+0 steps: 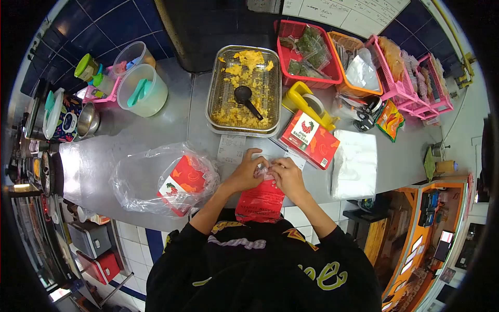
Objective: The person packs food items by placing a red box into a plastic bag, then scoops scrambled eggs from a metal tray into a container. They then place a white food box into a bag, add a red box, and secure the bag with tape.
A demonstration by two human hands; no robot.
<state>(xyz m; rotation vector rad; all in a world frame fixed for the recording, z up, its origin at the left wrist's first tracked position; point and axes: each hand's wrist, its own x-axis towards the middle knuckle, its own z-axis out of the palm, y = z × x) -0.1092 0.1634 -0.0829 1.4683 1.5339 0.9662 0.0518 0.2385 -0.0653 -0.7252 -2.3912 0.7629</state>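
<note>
Close to my body at the counter's front edge is a red printed package (260, 202) that looks wrapped in clear film. My left hand (246, 170) pinches the gathered clear plastic (266, 172) at its far end. From the other side my right hand (289, 178) closes its fingers on the same plastic. To the left, a clear plastic bag (136, 174) lies with a red and white food box (182, 182) inside it. Beyond my hands, paper receipts (231, 148) lie on the counter.
A metal tray (221, 88) holds yellow crumbs and a black ladle (247, 100). To the right are a yellow tape dispenser (296, 99), a red food box (327, 145) and white plastic bags (355, 165). Red basket (317, 80) and plastic tub (148, 106) stand farther back.
</note>
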